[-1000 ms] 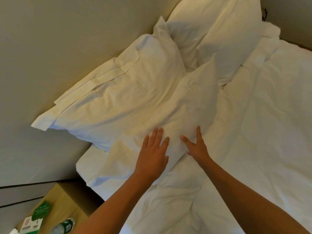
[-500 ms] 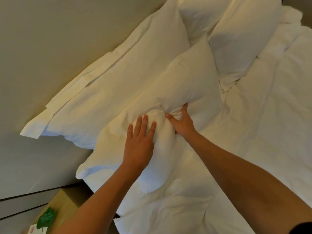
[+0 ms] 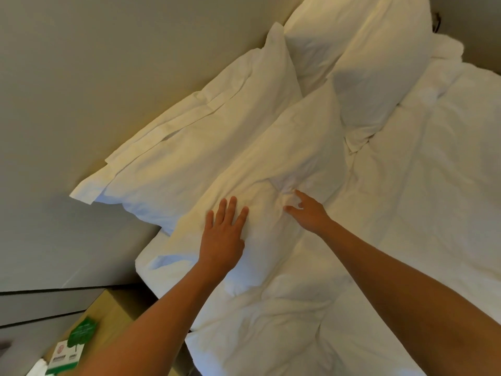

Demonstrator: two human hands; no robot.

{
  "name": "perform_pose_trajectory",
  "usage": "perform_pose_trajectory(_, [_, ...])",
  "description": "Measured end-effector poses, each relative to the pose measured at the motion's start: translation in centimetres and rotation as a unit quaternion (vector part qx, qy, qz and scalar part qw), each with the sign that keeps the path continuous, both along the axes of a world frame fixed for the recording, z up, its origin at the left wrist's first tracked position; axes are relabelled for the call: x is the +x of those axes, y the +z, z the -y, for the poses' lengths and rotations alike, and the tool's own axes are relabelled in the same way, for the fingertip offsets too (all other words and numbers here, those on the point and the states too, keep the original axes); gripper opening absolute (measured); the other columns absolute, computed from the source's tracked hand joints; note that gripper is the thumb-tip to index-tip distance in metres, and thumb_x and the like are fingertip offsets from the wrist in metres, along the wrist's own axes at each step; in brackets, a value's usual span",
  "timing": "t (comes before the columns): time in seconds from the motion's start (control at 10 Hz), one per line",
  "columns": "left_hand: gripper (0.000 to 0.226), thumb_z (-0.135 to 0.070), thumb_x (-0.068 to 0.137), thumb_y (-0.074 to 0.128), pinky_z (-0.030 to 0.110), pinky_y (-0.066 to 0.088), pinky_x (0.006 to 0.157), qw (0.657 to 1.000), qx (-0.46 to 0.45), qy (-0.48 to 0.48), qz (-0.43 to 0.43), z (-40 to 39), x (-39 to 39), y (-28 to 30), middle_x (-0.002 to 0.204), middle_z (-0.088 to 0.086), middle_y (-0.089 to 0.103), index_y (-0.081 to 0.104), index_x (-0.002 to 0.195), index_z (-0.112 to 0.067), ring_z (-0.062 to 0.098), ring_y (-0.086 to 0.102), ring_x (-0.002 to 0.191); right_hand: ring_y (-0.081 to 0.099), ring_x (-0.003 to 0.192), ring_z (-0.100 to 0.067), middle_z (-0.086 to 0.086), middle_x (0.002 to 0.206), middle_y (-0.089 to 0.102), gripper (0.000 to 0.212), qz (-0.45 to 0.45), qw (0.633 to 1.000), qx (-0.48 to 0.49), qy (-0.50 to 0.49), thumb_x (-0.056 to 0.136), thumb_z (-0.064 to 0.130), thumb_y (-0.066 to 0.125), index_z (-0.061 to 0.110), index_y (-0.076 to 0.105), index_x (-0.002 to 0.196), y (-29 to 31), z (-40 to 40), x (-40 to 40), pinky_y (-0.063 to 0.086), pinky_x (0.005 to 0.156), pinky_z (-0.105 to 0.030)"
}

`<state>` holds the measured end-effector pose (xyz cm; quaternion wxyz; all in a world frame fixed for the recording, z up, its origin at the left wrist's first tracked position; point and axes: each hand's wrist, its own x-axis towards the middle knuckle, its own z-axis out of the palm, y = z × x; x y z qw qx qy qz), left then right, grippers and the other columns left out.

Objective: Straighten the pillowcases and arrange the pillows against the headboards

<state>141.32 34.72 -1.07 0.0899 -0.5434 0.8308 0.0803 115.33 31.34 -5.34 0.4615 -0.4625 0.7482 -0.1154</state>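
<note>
While my left hand (image 3: 222, 234) lies flat, fingers straight, pinning the near pillow (image 3: 271, 164), my right hand (image 3: 306, 211) pinches a bunched fold to tug it smooth; the pillow leans on the far one (image 3: 195, 147) against the headboard (image 3: 108, 63).

- The front pillow (image 3: 271, 169) is seen in plain white, tinted warm yellow on its lit upper side; no print is carried.
- The back pillow (image 3: 200, 142) against the headboard is seen in the same plain white, with bluish shadow along its lower edge.
- The two further pillows (image 3: 360, 58) are shown white, greyed by shade.
- The duvet (image 3: 433, 185) is seen in unpatterned white, creased throughout.
- The headboard (image 3: 108, 63) is rendered in a flat beige-grey, paler and cooler lower down.
- The bedside bench (image 3: 113, 316) is seen in light wood tone.
- A leaf-shaped card (image 3: 81, 335) is coloured green; beneath it, a leaflet (image 3: 63, 356) is white with a red round mark and a green band.
</note>
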Motion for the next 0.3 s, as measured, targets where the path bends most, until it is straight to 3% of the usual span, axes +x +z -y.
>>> perform_pose_trajectory(0.2, [0.078,-0.028,0.099,0.053,0.05,0.01,0.126,1.0,0.013,0.0,-0.019,-0.8,2.0,0.9,0.171,0.008,-0.009,0.008,0.162,-0.031,0.032,-0.006,0.157,0.059,0.128,-0.029,-0.012,0.143,0.06,0.062,-0.005,1.0,0.017,-0.006,0.098,0.049,0.064,0.021,0.048,0.151,7.0,-4.9,0.5,0.046,0.106,-0.039])
perform_pose_trajectory(0.3, [0.077,-0.027,0.1,0.053,0.048,0.009,0.127,0.999,0.017,-0.01,-0.035,-0.5,3.1,0.8,0.17,0.009,-0.009,0.008,0.162,-0.031,0.032,-0.006,0.157,0.065,0.117,-0.024,-0.008,0.13,0.068,0.046,0.007,0.997,-0.052,-0.05,0.099,0.045,0.065,0.02,0.061,0.138,12.6,-6.8,0.9,0.053,0.104,-0.044])
